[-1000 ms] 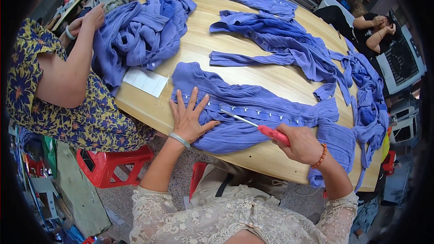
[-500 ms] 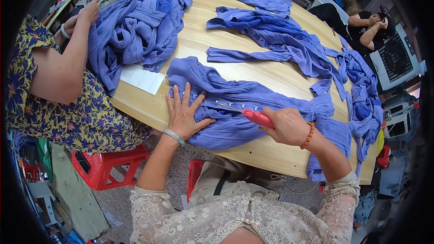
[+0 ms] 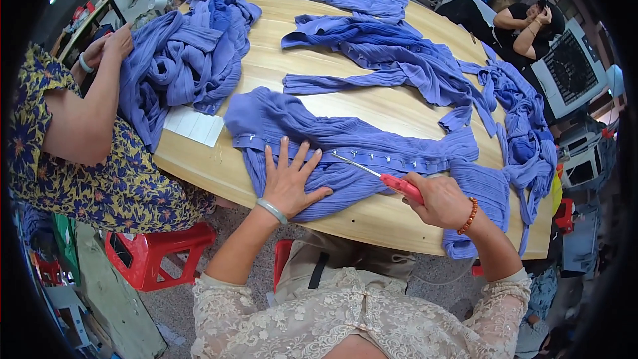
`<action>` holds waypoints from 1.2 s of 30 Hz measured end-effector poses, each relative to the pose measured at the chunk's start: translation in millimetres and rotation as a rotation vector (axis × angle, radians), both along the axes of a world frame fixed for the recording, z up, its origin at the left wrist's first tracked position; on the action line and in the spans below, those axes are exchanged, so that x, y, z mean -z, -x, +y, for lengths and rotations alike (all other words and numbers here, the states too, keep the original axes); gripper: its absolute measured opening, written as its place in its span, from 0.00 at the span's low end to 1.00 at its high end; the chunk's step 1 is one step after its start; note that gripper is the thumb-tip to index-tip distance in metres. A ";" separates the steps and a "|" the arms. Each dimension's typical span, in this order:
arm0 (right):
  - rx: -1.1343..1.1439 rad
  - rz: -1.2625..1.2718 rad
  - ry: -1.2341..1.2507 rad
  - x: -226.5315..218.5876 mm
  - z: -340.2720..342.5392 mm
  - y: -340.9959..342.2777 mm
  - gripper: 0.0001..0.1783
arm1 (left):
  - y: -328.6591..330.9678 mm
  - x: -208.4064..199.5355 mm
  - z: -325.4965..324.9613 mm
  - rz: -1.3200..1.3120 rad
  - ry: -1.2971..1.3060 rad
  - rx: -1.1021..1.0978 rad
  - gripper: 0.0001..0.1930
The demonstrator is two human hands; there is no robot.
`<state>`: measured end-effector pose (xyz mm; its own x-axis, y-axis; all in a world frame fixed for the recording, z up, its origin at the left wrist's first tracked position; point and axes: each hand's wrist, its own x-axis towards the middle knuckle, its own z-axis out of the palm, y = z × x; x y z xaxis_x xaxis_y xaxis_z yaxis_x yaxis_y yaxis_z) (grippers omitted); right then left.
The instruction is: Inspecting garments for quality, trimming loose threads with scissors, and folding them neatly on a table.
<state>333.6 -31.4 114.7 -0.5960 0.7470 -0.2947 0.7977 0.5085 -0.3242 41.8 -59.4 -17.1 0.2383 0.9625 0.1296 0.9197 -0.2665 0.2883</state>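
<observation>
A blue-violet ribbed garment [image 3: 392, 134] lies across the table in front of me, with a row of small white marks along its button strip. My left hand [image 3: 290, 179] rests flat on the cloth, fingers spread, over the strip's left part. Closed around a red-handled tool [image 3: 402, 187] is my right hand [image 3: 444, 201]. The tool's thin metal shaft points left, its tip at the strip just beside my left fingertips. Whether the shaft is one piece or two blades, I cannot tell.
More blue-violet garments [image 3: 392, 46] lie farther back, with a heap [image 3: 179, 60] at left and others [image 3: 528, 126] at the right edge. A white card [image 3: 193, 126] lies at the left. People sit left, across and far right. A red stool [image 3: 159, 252] stands below.
Along the garment's strip, my left hand and the tool in my right hand have shifted rightward. More white marks now show left of my fingers. The whole view has also shifted slightly.
</observation>
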 end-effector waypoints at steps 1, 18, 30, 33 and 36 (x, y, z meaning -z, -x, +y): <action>-0.009 -0.058 -0.002 -1.2 0.1 -1.2 0.16 | 0.7 2.3 -0.5 0.011 -0.033 -0.006 0.41; -0.003 0.050 0.108 10.1 -2.5 0.8 0.14 | 10.2 -2.0 -1.6 0.026 -0.026 0.004 0.39; 0.142 -0.031 0.030 -0.3 -27.6 -49.4 0.15 | -67.1 1.7 3.0 -0.011 -0.028 0.170 0.41; 0.118 -0.153 0.033 -13.0 -22.4 -49.1 0.16 | -64.0 4.0 3.3 0.018 -0.024 0.181 0.43; 0.110 -0.166 0.023 -18.8 -11.8 -32.5 0.16 | -61.2 -0.1 2.9 0.021 -0.020 0.206 0.43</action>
